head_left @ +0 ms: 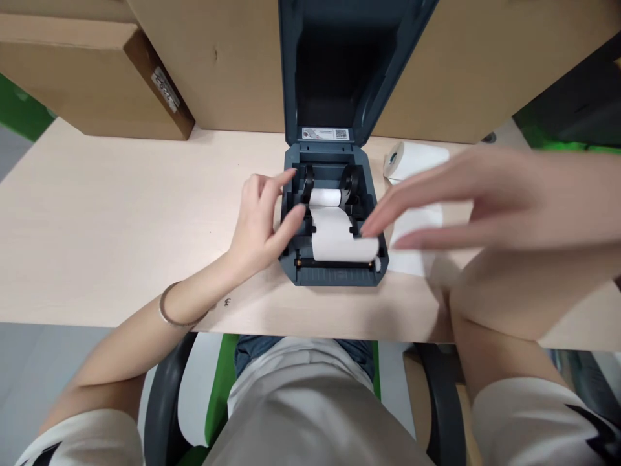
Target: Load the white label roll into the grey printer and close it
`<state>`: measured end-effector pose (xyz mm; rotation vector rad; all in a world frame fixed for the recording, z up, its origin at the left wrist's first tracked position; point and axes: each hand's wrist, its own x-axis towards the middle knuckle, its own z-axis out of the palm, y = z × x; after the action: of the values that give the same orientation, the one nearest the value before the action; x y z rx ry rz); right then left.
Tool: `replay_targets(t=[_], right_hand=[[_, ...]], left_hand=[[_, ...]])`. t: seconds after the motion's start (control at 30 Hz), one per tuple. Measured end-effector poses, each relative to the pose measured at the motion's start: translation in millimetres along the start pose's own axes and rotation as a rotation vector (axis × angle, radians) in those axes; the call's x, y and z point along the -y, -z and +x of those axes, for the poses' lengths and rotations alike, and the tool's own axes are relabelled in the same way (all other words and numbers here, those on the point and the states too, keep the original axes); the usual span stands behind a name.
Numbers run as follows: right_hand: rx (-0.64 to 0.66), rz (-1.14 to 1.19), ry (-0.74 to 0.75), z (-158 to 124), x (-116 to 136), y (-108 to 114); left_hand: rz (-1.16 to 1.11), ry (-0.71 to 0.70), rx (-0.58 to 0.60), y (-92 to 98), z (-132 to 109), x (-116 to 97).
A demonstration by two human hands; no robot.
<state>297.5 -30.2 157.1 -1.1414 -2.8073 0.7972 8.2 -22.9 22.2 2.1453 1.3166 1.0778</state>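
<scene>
On the table in front of me stands a dark blue-grey label printer point(334, 278) with its lid point(291, 84) raised. Inside it a small white paper roll point(325, 197) sits between two black holders, and its paper strip point(332, 223) runs forward, the end curling up over the roller at the front. My left hand point(266, 217) is at the printer's left edge, thumb and index finger apart, holding nothing. Blurred by motion, my right hand point(451, 200) hovers over the printer's right side with its fingers stretched out and nothing visible in them.
Behind my right hand lies a larger white paper roll point(417, 158), its loose strip point(412, 252) spread over the table beside the printer. A cardboard box point(92, 84) stands at the back left. Cardboard point(233, 71) rises behind the printer. A small dark object point(227, 302) lies near the front edge.
</scene>
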Motion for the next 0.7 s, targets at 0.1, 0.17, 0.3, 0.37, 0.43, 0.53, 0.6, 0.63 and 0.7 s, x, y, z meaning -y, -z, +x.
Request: replay_targets(t=[0.1, 0.17, 0.3, 0.37, 0.43, 0.53, 0.6, 0.63, 0.7], right_hand=[[-0.232, 0.211, -0.120, 17.1, -30.3, 21.6], [-0.619, 0.426, -0.217, 34.6, -58.7, 18.4], [-0.982, 0.601, -0.281, 75.9, -112.7, -3.9], [-0.898, 0.693, -0.211, 90.4, -123.5, -11.4], [-0.777, 0.708, -0.111, 96.4, -121.4, -14.2], [-0.683, 0.599, -0.070, 93.2, -107.7, -11.8], [-0.663, 0.511, -0.106, 88.5, -100.3, -7.7], [-0.648, 0.454, -0.111, 86.6, -97.8, -5.5], [-0.547, 0.220, -0.066, 83.9, -93.3, -1.2]], left_hand=[[0.117, -0.662, -0.056, 0.5, -8.0, -1.4], [0.145, -1.011, -0.078, -1.5, -11.1, -4.6], [0.255, -1.424, -0.108, -6.6, -15.5, -12.6], [0.295, -1.557, -0.146, -8.5, -16.7, -15.1], [0.343, -1.646, -0.204, -10.4, -17.0, -16.1], [0.417, -1.723, -0.305, -13.0, -16.9, -15.7], [0.436, -1.737, -0.328, -14.2, -17.5, -15.0], [0.436, -1.733, -0.325, -14.5, -18.0, -14.5], [0.447, -1.722, -0.314, -14.6, -19.7, -13.6]])
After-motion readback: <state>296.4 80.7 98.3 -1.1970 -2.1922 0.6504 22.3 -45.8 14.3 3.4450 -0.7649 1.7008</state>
